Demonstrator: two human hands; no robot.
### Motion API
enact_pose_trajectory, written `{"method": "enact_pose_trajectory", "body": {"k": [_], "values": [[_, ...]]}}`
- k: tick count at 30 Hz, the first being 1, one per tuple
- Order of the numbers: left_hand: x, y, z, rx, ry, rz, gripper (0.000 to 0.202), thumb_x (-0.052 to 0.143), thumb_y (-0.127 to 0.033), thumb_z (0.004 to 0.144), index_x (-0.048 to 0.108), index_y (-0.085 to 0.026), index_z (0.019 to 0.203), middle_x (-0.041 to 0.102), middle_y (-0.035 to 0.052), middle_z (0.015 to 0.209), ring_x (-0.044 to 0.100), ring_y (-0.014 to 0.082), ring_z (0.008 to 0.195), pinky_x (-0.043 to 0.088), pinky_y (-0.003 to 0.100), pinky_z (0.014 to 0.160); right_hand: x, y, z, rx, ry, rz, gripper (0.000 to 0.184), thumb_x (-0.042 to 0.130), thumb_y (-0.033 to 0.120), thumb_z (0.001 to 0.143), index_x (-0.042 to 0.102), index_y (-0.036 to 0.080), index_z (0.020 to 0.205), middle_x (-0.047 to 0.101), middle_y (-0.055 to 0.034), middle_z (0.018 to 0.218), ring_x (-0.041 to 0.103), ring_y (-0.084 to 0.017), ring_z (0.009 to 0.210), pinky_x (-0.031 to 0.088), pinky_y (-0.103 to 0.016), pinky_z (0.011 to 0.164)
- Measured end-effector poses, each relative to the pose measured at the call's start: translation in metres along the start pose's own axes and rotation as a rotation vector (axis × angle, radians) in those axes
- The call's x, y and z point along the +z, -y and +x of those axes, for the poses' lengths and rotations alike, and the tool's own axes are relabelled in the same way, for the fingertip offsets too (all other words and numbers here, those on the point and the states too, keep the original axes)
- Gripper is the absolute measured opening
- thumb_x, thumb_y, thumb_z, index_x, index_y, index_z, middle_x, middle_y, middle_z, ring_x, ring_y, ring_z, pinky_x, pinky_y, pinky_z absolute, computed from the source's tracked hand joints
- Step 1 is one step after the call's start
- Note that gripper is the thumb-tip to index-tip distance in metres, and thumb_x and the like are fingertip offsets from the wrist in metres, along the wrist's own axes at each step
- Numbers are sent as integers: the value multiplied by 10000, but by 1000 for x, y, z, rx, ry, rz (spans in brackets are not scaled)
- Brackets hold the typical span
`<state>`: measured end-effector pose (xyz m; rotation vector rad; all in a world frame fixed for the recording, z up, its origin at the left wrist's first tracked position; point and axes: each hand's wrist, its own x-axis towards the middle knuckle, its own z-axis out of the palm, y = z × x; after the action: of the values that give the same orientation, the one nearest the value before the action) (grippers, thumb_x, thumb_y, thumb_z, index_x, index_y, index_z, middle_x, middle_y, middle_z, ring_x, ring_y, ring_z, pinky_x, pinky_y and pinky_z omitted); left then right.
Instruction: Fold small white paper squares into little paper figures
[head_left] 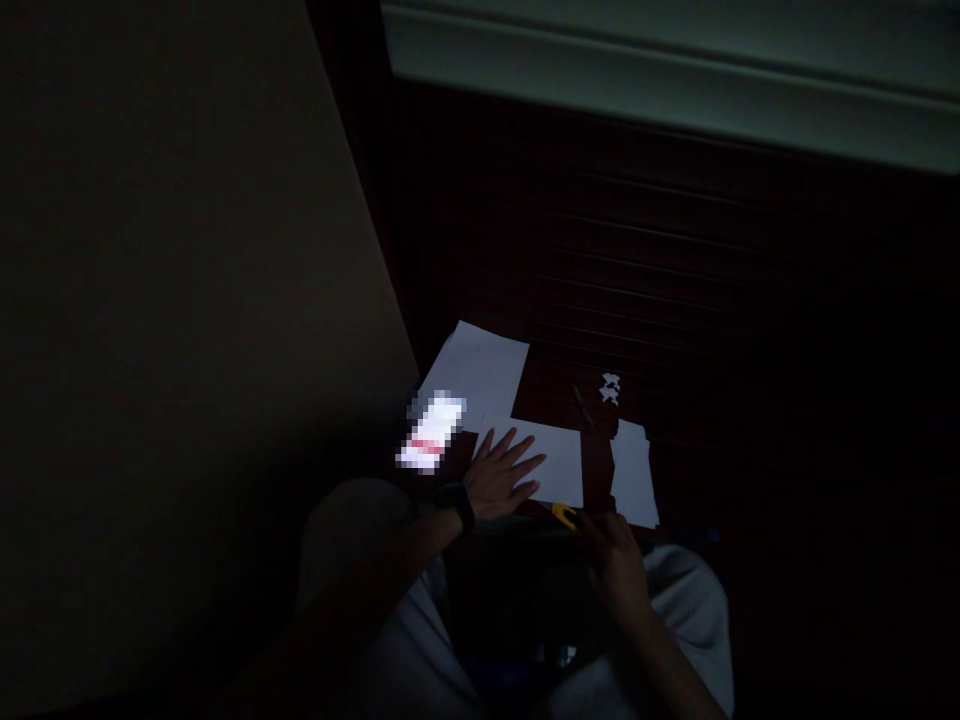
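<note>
My left hand, with a dark watch on the wrist, lies flat with fingers spread on a white sheet of paper. Closed around a yellow and black utility knife is my right hand, at the sheet's lower right edge. The knife's thin tip points left along that edge; dim light hides whether it touches the paper. A larger white sheet lies behind, and a lit, blurred-out phone screen shines left of my left hand.
To the right lies a stack of white paper pieces with uneven edges. Small paper scraps and a slim pen-like object are farther back on the dark surface. A pale wall rises on the left. My knees flank the near edge.
</note>
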<state>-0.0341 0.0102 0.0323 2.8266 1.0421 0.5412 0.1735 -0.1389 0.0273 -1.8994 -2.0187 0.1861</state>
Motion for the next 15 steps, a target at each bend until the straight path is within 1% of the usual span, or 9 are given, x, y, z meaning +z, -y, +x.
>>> {"method": "enact_pose_trajectory", "body": {"k": [5, 10, 15], "values": [[0, 1, 0, -4, 6, -12, 495, 377, -509, 850, 380, -355, 1321, 305, -18, 1437, 152, 278, 1344, 37, 528, 1077, -3, -1, -3, -22, 14, 9, 554, 452, 43, 735, 497, 241, 1251, 540, -86, 956, 477, -247, 908, 410, -389, 810], [0, 0, 1, -9, 14, -9, 492, 356, -514, 856, 369, -363, 1324, 294, -26, 1442, 144, 275, 1346, 35, 527, 1077, -1, 1, -1, -10, 11, 0, 516, 449, 63, 766, 498, 247, 1247, 540, -85, 938, 480, -247, 897, 413, -388, 793], [0, 0, 1, -7, 21, -8, 486, 348, -511, 860, 368, -368, 1323, 287, -28, 1444, 147, 279, 1344, 38, 535, 1074, 1, 7, 2, -26, -24, 17, 521, 436, 49, 771, 496, 246, 1249, 539, -87, 981, 479, -247, 933, 414, -386, 808]]}}
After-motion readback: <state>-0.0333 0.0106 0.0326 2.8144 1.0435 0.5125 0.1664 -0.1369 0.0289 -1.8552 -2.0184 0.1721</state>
